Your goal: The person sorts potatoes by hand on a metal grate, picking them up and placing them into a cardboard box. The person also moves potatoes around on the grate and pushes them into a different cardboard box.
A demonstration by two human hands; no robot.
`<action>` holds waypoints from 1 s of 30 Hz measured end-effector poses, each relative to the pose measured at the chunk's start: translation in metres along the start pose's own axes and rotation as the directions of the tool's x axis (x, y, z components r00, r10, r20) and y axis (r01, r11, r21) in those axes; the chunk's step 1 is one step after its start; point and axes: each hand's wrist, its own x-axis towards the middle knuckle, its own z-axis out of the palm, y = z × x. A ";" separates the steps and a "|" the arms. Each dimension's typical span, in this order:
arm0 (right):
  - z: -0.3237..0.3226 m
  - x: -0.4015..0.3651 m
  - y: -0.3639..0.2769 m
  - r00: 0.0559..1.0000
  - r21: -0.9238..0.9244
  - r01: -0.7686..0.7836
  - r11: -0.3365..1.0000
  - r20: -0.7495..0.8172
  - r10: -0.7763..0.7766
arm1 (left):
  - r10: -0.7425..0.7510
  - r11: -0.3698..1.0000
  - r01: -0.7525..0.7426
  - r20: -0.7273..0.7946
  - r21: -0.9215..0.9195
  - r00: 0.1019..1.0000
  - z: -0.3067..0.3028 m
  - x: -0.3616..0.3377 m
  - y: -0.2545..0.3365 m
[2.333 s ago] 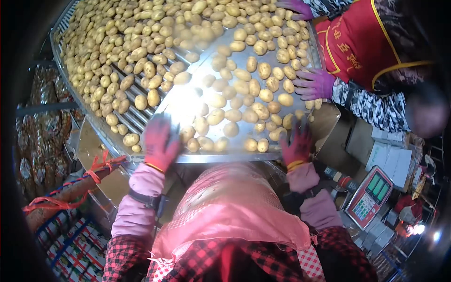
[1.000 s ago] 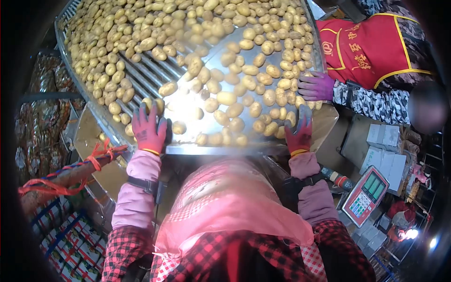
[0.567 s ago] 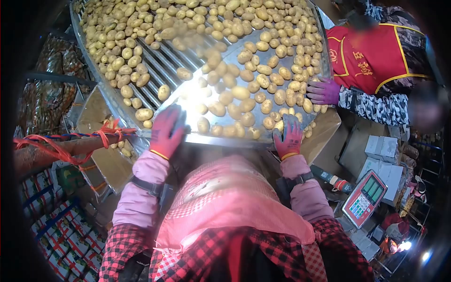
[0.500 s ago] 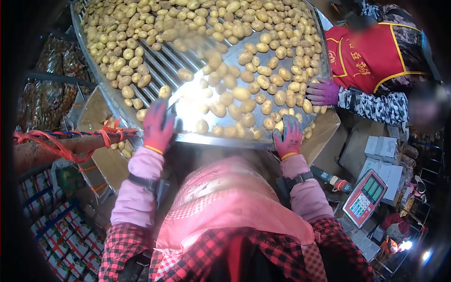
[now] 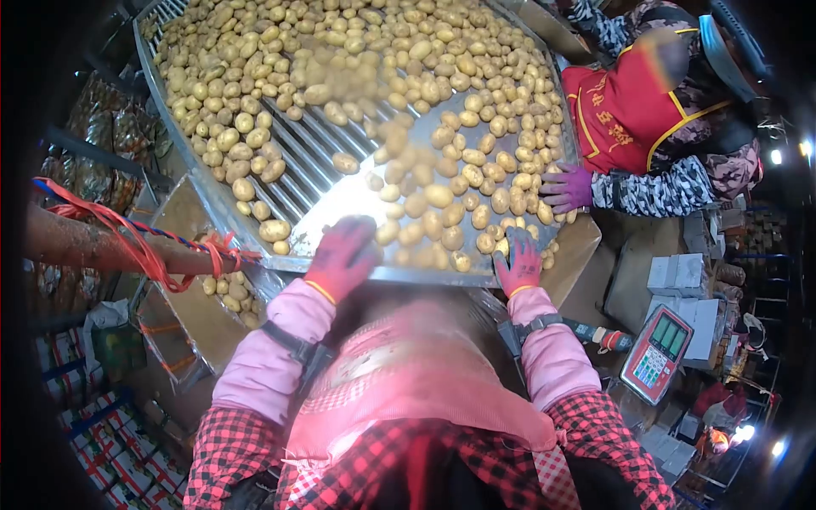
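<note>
Yellow potatoes point(image 5: 408, 51) cover much of a large metal tray point(image 5: 442, 277) in front of me. My left hand point(image 5: 342, 255), in a pink and grey glove, lies at the near edge beside a few potatoes. Its fingers are stretched out, slightly blurred, and seem to grip nothing. At the near right corner rests my right hand point(image 5: 520, 262), gloved alike, with fingers extended and thumb apart. A potato point(image 5: 502, 246) shows between that thumb and the fingers, not visibly gripped. The blurred potatoes in the middle seem to be moving.
Slatted bars point(image 5: 306, 157) form the tray's left part. A co-worker's purple-gloved hand point(image 5: 568, 188) rests at the right rim. Below left stands a cardboard box point(image 5: 183, 297) with potatoes in it. A rope-wrapped pole point(image 5: 110, 242) juts in from the left; a scale display point(image 5: 657, 354) stands right.
My left hand has moved right along the near edge, from the slatted side toward the middle potatoes. My right hand has stayed at its corner. The view has shifted slightly.
</note>
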 end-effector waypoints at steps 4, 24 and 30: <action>0.004 0.002 0.002 1.000 -0.027 0.019 0.999 -0.008 -0.020 | -0.048 0.894 0.196 -0.348 0.404 0.936 -0.034 0.004 -0.041; -0.075 0.229 -0.208 0.707 0.047 0.707 0.706 -0.072 -0.703 | -0.258 0.766 0.426 -0.375 0.483 0.890 -0.039 0.021 -0.060; -0.068 0.383 -0.324 0.578 -0.076 0.795 0.602 -0.210 -0.789 | -0.334 0.788 0.457 -0.336 0.413 0.881 -0.047 0.030 -0.060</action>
